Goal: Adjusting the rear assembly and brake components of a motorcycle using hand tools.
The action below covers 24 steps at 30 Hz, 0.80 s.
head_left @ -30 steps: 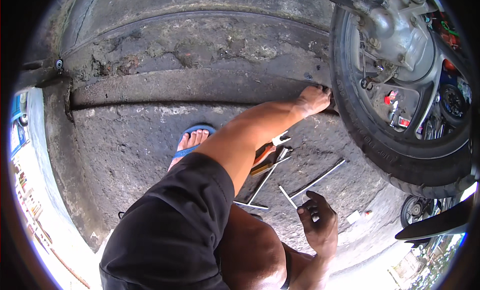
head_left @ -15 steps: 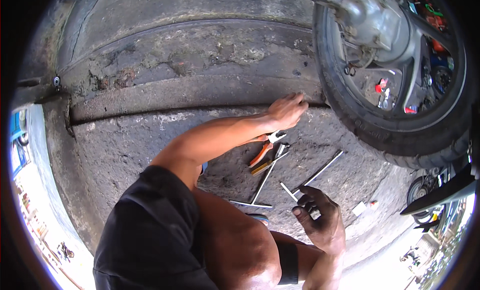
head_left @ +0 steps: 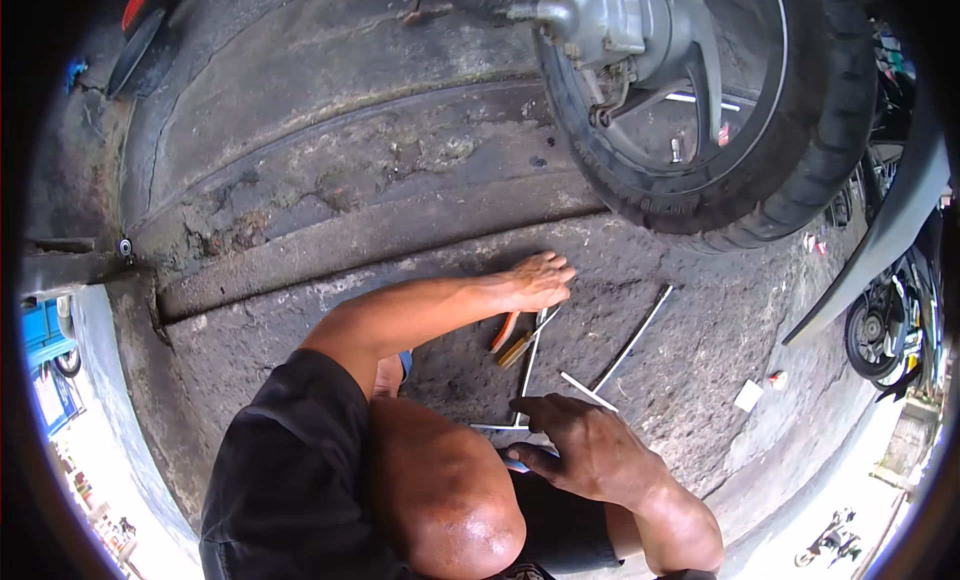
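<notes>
My left hand [head_left: 540, 281] is low over the ground, back upward and fingers curled down, at the upper ends of the tools; what its fingertips touch is hidden. Beneath it, pliers [head_left: 504, 333] show only an orange handle. Beside them is a screwdriver [head_left: 515, 353] with a yellowish handle, its shank crossing a T-handle wrench [head_left: 530, 372]. My right hand [head_left: 595, 448] hovers near that wrench's crossbar, thumb and forefinger apart, with nothing visible between them. A second T-handle wrench [head_left: 633, 340] lies farther right on the ground.
A motorcycle wheel [head_left: 690, 200] with a black tyre stands at the upper right. A raised concrete step [head_left: 380, 220] runs across beyond my left arm. A small white piece [head_left: 748, 396] lies on the ground at right. A parked motorcycle [head_left: 880, 325] is at the right edge.
The view has shifted, with the wheel now higher and farther left. My left hand has moved nearer, over the pliers' head. My right hand has moved left, toward the first wrench's crossbar.
</notes>
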Each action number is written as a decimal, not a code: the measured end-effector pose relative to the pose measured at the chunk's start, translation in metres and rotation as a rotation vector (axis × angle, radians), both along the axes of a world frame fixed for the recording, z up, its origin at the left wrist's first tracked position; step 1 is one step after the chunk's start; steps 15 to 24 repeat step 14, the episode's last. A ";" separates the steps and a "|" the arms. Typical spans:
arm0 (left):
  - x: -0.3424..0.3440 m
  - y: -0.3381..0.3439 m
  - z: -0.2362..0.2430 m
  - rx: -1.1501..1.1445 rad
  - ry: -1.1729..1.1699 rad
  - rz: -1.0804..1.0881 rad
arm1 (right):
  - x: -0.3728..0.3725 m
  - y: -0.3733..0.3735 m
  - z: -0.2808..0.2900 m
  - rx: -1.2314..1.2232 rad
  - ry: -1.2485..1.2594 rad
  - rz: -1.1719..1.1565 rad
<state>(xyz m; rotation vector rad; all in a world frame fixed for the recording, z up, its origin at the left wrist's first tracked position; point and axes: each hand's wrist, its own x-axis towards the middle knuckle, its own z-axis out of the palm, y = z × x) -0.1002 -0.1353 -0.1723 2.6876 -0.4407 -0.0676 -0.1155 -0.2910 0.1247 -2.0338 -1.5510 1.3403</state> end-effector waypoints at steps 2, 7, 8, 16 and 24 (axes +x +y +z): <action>0.005 -0.002 -0.005 0.016 -0.037 -0.072 | 0.003 -0.002 0.002 0.027 -0.027 -0.054; 0.014 0.012 -0.008 0.131 -0.111 -0.300 | 0.015 0.006 -0.003 0.019 0.008 -0.143; 0.014 0.014 -0.010 0.133 -0.118 -0.292 | 0.016 0.008 -0.004 0.014 0.007 -0.150; 0.020 0.011 -0.030 0.125 -0.207 -0.326 | 0.026 0.028 -0.016 -0.124 0.007 -0.161; 0.020 0.011 -0.030 0.125 -0.207 -0.326 | 0.026 0.028 -0.016 -0.124 0.007 -0.161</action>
